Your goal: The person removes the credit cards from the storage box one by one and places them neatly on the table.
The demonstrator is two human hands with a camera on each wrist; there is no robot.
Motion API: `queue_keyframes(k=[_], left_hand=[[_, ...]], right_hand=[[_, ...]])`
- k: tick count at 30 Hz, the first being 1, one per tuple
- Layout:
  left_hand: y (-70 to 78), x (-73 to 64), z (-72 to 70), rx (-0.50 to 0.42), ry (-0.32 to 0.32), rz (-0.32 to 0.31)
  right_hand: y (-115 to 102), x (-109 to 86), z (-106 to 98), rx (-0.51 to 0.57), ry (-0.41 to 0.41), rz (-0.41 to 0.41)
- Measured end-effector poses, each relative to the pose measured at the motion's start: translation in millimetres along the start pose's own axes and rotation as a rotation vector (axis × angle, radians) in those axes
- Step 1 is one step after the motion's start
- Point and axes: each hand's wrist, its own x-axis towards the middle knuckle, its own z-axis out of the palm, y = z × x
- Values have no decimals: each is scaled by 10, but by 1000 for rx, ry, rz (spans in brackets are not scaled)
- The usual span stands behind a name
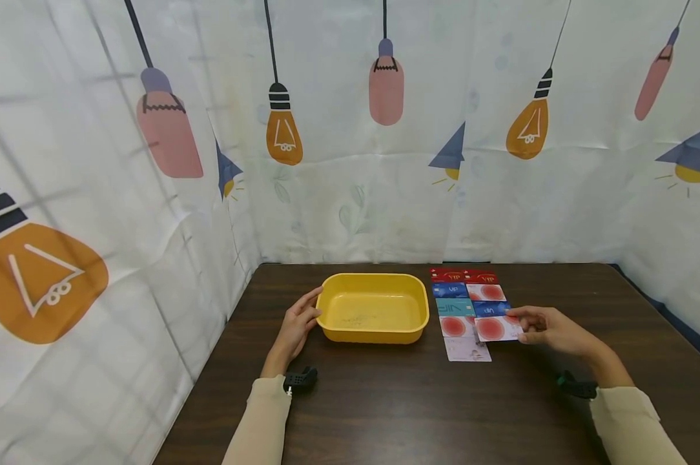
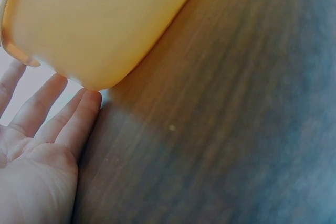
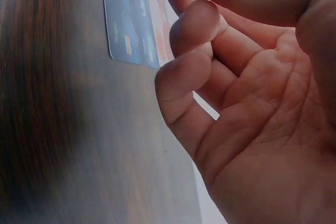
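My left hand (image 1: 294, 326) is at the left side of a yellow plastic basin (image 1: 373, 336), its extended fingertips touching the wall near the rim. The left wrist view shows those fingers nearly straight against the basin (image 2: 100, 24). To the right, two columns of overlapping cards lie on the table. Thumb and fingers of my right hand (image 1: 556, 332) pinch the right edge of a white card with a red circle (image 1: 491, 329), at the near end of the right column. Just beyond it is a blue card (image 1: 491, 308). In the right wrist view, the other fingers curl beside a blue card (image 3: 128, 30).
The left column has a red VIP card (image 1: 446, 276), a blue one (image 1: 449, 290), a teal one (image 1: 453, 307), another red-circle card (image 1: 454, 327) and a pale pink one (image 1: 467, 351). A patterned white curtain (image 1: 350, 213) surrounds the dark wooden table (image 1: 396, 407).
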Motion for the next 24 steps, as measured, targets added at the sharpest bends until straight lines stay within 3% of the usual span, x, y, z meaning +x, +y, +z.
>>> queue_keyframes(k=[9,24], left_hand=[[9,-1,5,-11,1,5],[22,-19,18,-3,14,-1]], right_hand=[[71,-24,-45,49,-99,20],[132,-119,5,80,-143,2]])
